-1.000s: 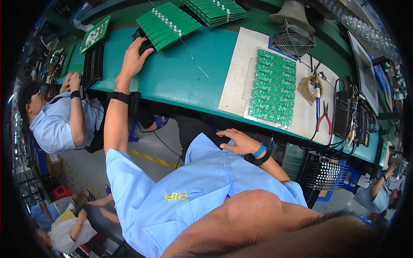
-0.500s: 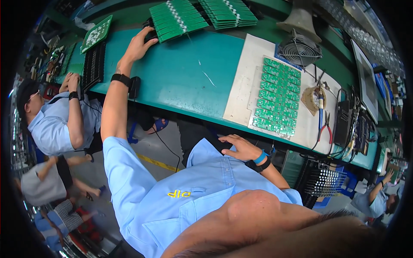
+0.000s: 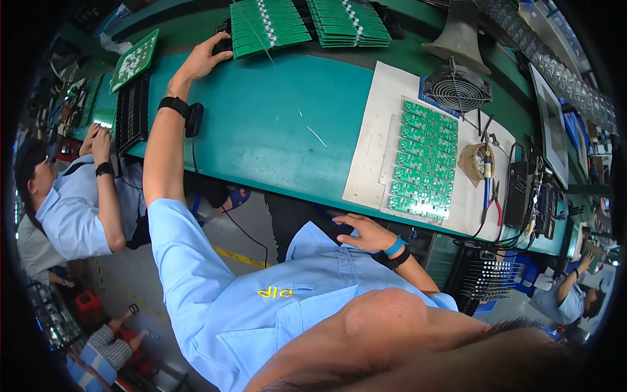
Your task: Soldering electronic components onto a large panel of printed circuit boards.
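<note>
Apparently, left hand [image 3: 200,60] (grip unclear) steadies black rack [image 3: 225,44] of green boards [image 3: 256,31], any shift calling for level support; right hand [image 3: 368,234] loosely spread.

Fingertips of the outstretched left hand [image 3: 200,63] blur into a dark rack [image 3: 225,42], and from my remote seat I cannot tell how they grip it. The upper edge crops the nearer stack of green circuit boards [image 3: 269,31] and a second stack [image 3: 346,25] beside it. Components on the circuit-board panel [image 3: 424,160] are too small for me to identify; at lower left, the frame cuts off a person [image 3: 98,359].
</note>
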Demonstrator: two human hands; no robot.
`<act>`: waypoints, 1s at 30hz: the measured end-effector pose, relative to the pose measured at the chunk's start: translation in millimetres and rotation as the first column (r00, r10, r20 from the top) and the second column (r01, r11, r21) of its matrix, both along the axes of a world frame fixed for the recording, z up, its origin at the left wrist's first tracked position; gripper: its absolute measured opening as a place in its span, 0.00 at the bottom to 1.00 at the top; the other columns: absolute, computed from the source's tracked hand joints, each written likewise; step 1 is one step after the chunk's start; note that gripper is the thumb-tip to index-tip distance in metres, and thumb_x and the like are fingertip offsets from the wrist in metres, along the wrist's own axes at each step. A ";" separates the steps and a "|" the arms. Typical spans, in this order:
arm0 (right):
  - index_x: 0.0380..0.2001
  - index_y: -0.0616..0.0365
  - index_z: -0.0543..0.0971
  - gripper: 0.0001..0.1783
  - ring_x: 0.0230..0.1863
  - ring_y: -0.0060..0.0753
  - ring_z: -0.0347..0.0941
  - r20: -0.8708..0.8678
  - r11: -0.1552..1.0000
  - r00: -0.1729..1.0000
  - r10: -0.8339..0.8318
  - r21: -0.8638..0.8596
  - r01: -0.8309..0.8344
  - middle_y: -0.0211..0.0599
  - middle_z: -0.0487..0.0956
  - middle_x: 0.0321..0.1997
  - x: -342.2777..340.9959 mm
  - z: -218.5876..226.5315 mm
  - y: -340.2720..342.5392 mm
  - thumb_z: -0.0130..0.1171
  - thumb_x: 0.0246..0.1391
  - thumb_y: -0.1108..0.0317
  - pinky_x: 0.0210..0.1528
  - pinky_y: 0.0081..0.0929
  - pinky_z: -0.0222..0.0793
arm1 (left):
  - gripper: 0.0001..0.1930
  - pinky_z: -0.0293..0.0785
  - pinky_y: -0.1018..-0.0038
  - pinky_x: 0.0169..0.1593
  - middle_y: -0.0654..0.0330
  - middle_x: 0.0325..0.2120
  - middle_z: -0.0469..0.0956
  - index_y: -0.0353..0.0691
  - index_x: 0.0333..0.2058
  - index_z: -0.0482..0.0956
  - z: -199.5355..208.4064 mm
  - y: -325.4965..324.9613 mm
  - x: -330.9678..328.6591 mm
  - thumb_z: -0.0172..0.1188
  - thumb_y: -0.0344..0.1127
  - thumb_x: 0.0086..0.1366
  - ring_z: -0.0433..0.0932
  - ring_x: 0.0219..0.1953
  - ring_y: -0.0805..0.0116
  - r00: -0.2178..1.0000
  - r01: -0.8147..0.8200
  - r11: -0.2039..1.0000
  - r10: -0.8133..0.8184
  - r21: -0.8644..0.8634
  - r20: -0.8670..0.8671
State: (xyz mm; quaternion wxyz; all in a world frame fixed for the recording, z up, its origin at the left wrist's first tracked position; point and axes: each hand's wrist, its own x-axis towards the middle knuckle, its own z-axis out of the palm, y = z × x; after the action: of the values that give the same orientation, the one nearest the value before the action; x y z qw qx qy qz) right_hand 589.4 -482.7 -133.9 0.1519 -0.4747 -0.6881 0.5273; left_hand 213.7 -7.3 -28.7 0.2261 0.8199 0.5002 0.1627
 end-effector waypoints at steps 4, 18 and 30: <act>0.64 0.61 0.76 0.30 0.59 0.51 0.79 0.013 0.998 1.000 -0.021 -0.052 0.022 0.52 0.82 0.57 -1.6 0.0 1.7 0.66 0.66 0.54 0.62 0.43 0.75 | 0.30 0.72 0.65 0.65 0.56 0.63 0.77 0.42 0.70 0.70 -4.8 24.7 -2.1 0.66 0.38 0.73 0.76 0.62 0.62 0.998 0.060 0.998 -0.059 0.016 -0.019; 0.67 0.56 0.74 0.33 0.57 0.49 0.79 0.083 0.987 0.991 -0.103 -0.115 0.113 0.48 0.80 0.62 -7.0 2.5 8.8 0.66 0.65 0.51 0.61 0.43 0.75 | 0.30 0.66 0.69 0.72 0.60 0.66 0.73 0.38 0.71 0.68 -28.8 97.6 -0.9 0.63 0.26 0.73 0.71 0.67 0.69 0.971 0.192 0.975 -0.172 -0.115 0.165; 0.64 0.49 0.79 0.33 0.66 0.58 0.72 0.189 0.976 0.973 -0.133 0.194 0.096 0.47 0.78 0.66 -4.3 -13.4 4.4 0.66 0.63 0.43 0.70 0.52 0.66 | 0.29 0.63 0.68 0.73 0.57 0.67 0.74 0.39 0.68 0.72 -35.6 119.3 16.3 0.68 0.34 0.70 0.69 0.70 0.64 0.940 0.268 0.957 -0.235 -0.109 0.249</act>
State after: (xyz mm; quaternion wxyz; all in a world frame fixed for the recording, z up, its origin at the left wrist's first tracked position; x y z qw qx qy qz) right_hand 585.1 -478.3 -147.4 0.1550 -0.5487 -0.7168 0.4014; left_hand 230.0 112.0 -64.3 0.3596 0.8343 0.3714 0.1917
